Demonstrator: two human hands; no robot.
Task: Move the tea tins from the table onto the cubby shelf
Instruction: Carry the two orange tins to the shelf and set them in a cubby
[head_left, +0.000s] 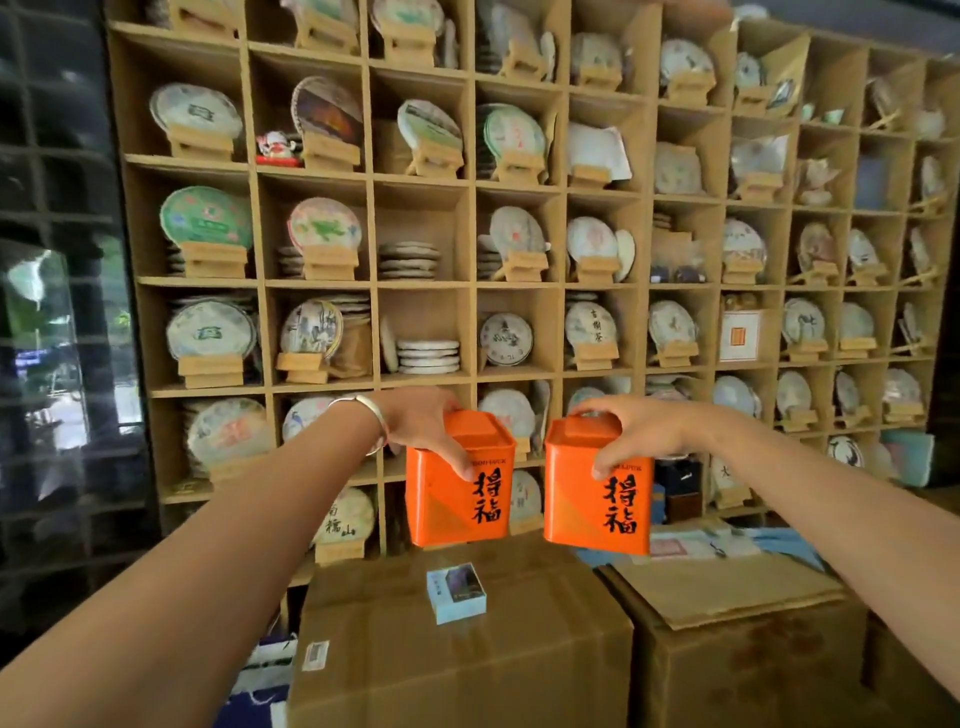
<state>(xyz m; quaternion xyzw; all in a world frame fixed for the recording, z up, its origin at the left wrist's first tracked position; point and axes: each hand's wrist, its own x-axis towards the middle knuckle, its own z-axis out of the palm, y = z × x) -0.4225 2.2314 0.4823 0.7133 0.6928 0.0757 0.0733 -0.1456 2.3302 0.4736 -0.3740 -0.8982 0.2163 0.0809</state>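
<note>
Cubby shelf (260, 283) holds tea cakes; hands (431, 421) (631, 436) each grip an orange tin (457, 483) (597, 493).

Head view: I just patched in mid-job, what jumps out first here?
Two bright orange tea tins held up in the centre: the left tin in the left hand, the right tin in the right hand, each gripped at the top. Behind them a wooden cubby shelf full of wrapped tea cakes fills the wall. Below lie cardboard boxes.

two upright orange tea tins (460, 480) (597, 488), held aloft.
</note>
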